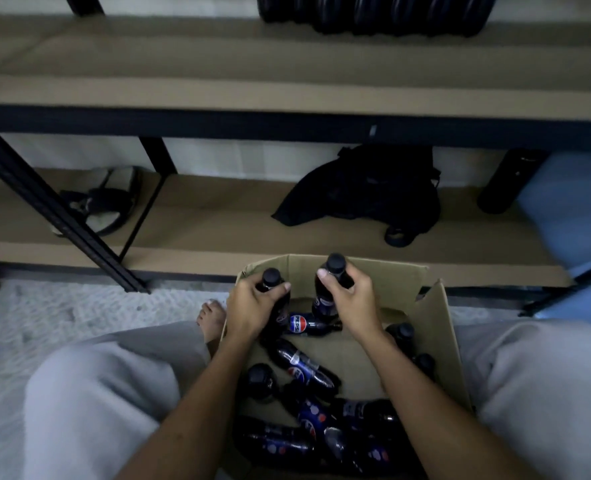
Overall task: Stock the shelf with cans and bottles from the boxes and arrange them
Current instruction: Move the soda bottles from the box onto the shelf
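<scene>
- While both hands are down in the box (436, 327), the head view shows the left hand (252, 306) curled round one upright bottle (276, 299) and the right hand (351, 299) round another (327, 289), each held near the neck
- Judged best: lift both straight up past the flaps, then stand them beside the dark row (373, 13) on the shelf (183, 64)
- More bottles (304, 370) lie loose on the box floor
- On the lower shelf (218, 216) rest a sandal (103, 202) and a black bag (367, 192); pale carpet (62, 313) underfoot

Lower board — sandal (103, 199), black bag (367, 192), dark flask (505, 181).
</scene>
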A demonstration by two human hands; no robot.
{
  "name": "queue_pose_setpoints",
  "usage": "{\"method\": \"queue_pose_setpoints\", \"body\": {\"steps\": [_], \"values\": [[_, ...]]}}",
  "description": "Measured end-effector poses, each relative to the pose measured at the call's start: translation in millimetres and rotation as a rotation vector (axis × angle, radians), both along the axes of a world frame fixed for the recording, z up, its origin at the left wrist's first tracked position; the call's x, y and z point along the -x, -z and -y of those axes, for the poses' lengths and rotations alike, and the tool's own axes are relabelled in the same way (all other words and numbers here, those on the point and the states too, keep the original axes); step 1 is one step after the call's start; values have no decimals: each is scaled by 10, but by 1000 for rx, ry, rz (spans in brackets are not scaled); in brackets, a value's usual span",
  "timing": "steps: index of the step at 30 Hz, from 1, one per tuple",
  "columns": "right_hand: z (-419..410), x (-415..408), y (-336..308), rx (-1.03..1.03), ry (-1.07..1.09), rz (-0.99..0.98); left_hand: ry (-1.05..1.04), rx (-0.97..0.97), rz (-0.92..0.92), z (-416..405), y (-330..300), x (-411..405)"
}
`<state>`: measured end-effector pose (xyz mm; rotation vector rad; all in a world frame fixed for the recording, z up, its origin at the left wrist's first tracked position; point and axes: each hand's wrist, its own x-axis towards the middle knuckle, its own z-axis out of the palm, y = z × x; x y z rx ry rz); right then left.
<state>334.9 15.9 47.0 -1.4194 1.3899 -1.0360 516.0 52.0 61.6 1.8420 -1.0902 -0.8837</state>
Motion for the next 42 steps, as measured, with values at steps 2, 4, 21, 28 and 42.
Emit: {"method": "queue_pose_setpoints", "body": {"steps": [2,4,21,28,42], "values": [[103,-20,-305,56,11,12,42,60,-35,103,-222,-18],[179,-36,-635,117,0,2,59,138,-54,200,-480,-36],[1006,-412,-3570,580,-32,184,166,799,-253,981,-3562,-192],[1429,-579,-3863,605,-40,159,151,854,-260,1413,-3728,-310],[1662,-590,-3166,600,-151,138,268,887,-85,1605,-3041,-426]]}}
